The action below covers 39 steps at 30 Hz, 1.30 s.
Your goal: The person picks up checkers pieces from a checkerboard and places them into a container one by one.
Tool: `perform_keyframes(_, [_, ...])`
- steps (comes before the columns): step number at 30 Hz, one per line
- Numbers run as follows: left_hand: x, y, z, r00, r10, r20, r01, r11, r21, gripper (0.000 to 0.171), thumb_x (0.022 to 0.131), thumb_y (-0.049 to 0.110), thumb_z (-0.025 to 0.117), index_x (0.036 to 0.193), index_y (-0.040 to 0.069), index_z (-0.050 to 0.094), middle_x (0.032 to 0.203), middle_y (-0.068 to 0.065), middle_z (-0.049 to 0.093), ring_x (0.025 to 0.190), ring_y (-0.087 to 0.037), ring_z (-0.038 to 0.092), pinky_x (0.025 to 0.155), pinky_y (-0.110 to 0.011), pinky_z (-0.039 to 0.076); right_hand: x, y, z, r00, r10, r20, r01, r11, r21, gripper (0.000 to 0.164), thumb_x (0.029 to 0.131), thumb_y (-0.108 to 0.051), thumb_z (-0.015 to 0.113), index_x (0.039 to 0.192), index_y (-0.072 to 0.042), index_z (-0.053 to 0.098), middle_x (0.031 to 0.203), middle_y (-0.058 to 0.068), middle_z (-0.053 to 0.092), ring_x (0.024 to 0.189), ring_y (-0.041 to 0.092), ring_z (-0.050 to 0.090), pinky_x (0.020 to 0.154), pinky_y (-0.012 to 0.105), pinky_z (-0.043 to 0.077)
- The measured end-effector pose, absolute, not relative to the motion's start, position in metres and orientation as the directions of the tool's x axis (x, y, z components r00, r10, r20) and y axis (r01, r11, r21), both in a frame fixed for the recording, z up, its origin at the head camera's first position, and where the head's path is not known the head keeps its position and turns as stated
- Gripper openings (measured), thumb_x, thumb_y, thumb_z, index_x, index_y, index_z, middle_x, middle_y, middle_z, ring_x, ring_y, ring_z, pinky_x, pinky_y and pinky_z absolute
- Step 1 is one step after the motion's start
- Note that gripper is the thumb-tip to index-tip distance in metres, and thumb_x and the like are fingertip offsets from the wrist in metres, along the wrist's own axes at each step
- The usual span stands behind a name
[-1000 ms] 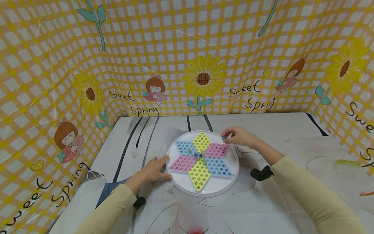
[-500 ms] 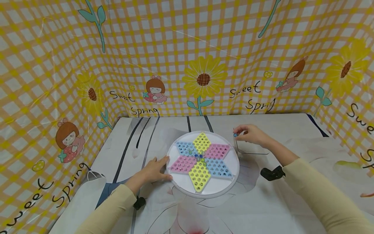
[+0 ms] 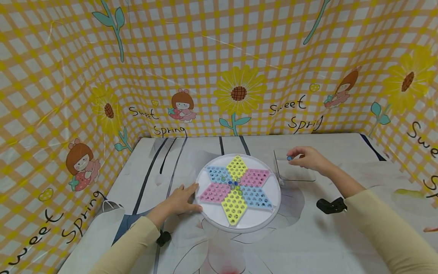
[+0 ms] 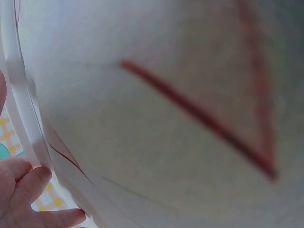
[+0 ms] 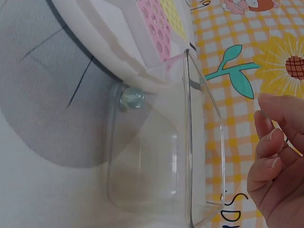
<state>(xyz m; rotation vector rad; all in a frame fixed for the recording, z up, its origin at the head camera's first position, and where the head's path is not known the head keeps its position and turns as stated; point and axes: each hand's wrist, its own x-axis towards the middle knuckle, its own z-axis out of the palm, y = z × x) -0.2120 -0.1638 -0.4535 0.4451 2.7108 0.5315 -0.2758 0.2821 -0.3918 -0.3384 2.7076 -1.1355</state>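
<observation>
Blue marble [image 3: 289, 158], pinched between the thumb and fingers of the person's right hand [image 3: 308, 158], is held up over a clear box [image 5: 142, 161] that stands just right of the game board. From the right wrist you can see the hand above the box's rim, and a pale glass marble [image 5: 133, 98] down in the corner nearest the board. Next comes the Chinese checkers board [image 3: 260, 220], round and white, its star of yellow, pink and blue points pocked with holes; a few more marbles [image 3: 233, 183] cluster at the centre. Over on the far side, the left hand [image 3: 180, 199] lies with its fingers spread, fingertips touching the board's left edge. Both arms wear beige sleeves [image 3: 380, 224]. Everything sits on a white table cover [image 3: 297, 243] with dark lines, and behind hangs a yellow checked cloth [image 3: 202, 49] printed with sunflowers and "Sweet Spring".
</observation>
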Motion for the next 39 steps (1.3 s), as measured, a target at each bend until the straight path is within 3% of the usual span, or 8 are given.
perform_keyframes(9, [-0.213,-0.164,-0.455,-0.892,0.363,-0.270,0.237,0.883,0.406,0.090,0.075,0.053,0.067,0.146,0.015,0.026,0.150,-0.007,0.026,0.133,-0.049,0.017,0.101,-0.065,0.022,-0.274,0.297,-0.399,-0.963,-0.255,-0.090,-0.107,0.666,-0.738,0.035,0.086,-0.020,0.063,0.112,0.004,0.055,0.100,0.015,0.054,0.063,0.012,0.044,0.050,0.024,0.040])
perform_keyframes(26, [-0.212,-0.163,-0.454,-0.891,0.371,-0.262,0.247,0.880,0.406,0.089,0.075,0.052,0.067,0.145,0.014,0.026,0.150,-0.007,0.026,0.132,-0.050,0.018,0.100,-0.065,0.022,-0.270,0.312,-0.417,-0.969,-0.220,-0.110,-0.062,0.652,-0.755,0.035,0.086,-0.017,0.063,0.111,0.005,0.054,0.098,0.011,0.056,0.057,0.009,0.042,0.047,0.023,0.037])
perform_keyframes(39, [-0.212,-0.163,-0.453,-0.889,0.370,-0.270,0.245,0.883,0.401,0.089,0.076,0.052,0.066,0.145,0.014,0.026,0.150,-0.006,0.025,0.132,-0.050,0.017,0.101,-0.065,0.022,-0.269,0.306,-0.408,-0.966,-0.231,-0.120,-0.068,0.670,-0.740,0.044,0.087,-0.028,0.063,0.115,0.004,0.053,0.104,0.016,0.056,0.067,0.012,0.048,0.053,0.024,0.042])
